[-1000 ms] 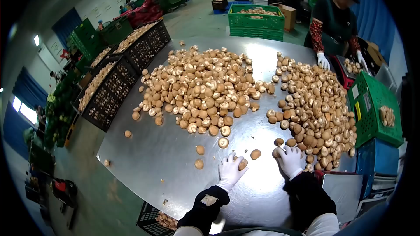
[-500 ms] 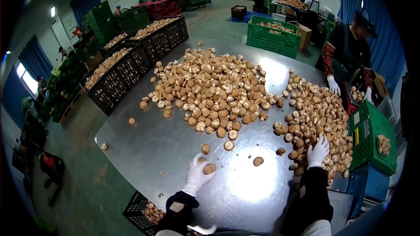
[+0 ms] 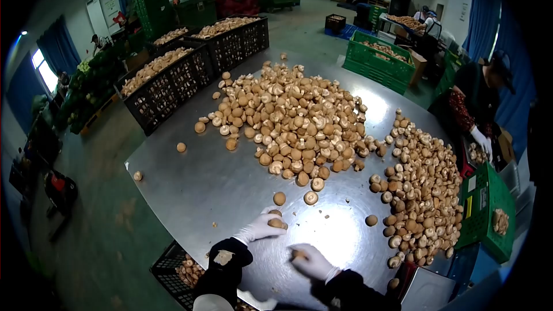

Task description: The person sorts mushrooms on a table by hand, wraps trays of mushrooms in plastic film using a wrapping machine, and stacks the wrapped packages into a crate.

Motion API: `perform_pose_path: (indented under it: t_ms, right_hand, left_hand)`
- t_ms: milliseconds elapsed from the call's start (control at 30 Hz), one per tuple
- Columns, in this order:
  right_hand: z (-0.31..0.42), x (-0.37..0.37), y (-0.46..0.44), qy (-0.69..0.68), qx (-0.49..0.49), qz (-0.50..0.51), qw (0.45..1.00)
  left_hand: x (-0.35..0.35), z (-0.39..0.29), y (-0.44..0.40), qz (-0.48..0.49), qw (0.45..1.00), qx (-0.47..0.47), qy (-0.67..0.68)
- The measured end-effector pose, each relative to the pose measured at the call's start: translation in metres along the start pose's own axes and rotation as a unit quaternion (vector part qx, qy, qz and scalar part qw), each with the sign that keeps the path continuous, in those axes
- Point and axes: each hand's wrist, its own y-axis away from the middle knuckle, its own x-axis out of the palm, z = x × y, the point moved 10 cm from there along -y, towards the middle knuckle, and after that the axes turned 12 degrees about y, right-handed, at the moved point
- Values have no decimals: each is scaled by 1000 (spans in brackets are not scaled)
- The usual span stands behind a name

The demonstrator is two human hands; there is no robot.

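My left hand (image 3: 258, 229), in a white glove, is low over the metal table, closed around brown-capped mushrooms (image 3: 277, 223), at least two of them showing at the fingertips. To its right my right hand (image 3: 315, 262), also gloved and a little blurred, has its fingers curled round a brown mushroom (image 3: 298, 254), mostly covered. A single mushroom (image 3: 279, 198) lies just beyond my left hand. Ahead rises a large mushroom heap (image 3: 299, 121), caps and pale stems mixed. Another mushroom pile (image 3: 423, 190) spreads along the table's right side.
Black crates (image 3: 167, 89) full of mushrooms stand at the table's far left. Green crates (image 3: 380, 72) are beyond it, and another green crate (image 3: 481, 207) is at right. A co-worker (image 3: 478, 103) in white gloves works there. A black basket (image 3: 167, 265) sits below the near-left edge.
My right hand has left the right-hand pile and moved left towards my left hand, now with a mushroom. The lone mushroom between them is gone from the table. The view has shifted.
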Motion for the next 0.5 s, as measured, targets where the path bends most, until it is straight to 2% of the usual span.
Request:
perform_pose_path:
  t_ms: [33,67,100,167,200,233,267,300,367,433,500]
  right_hand:
    - [47,10,2,-19,-81,57,995]
    - [80,-1,5,83,-137,15,987]
    - [79,-6,-6,83,-138,14,987]
    - [54,-22,-36,77,-111,-16,991]
    - [10,-27,-57,101,-42,-16,994]
    - [-1,-56,-71,157,-42,-111,980]
    - [-10,-84,-82,199,6,-191,961]
    - [-10,-102,-96,260,12,-204,944]
    - [-35,-108,-128,320,37,-170,931]
    - [-38,-101,-150,428,22,-96,898]
    - [-30,-102,-150,432,2,-103,896]
  left_hand:
    - [-2,5,-1,8,998,-9,55]
    - [-4,11,-3,1,997,-5,83]
    - [-4,12,-1,1,997,-5,81]
    - [-1,3,4,7,998,40,52]
    - [0,2,7,3,997,32,76]
    - [1,2,10,4,997,33,73]
    - [1,1,11,1,996,51,71]
    - [1,1,12,-2,995,69,71]
    - [-2,7,10,-3,993,87,73]
    - [-1,8,9,8,991,95,93]
    - [-2,15,9,2,992,91,93]
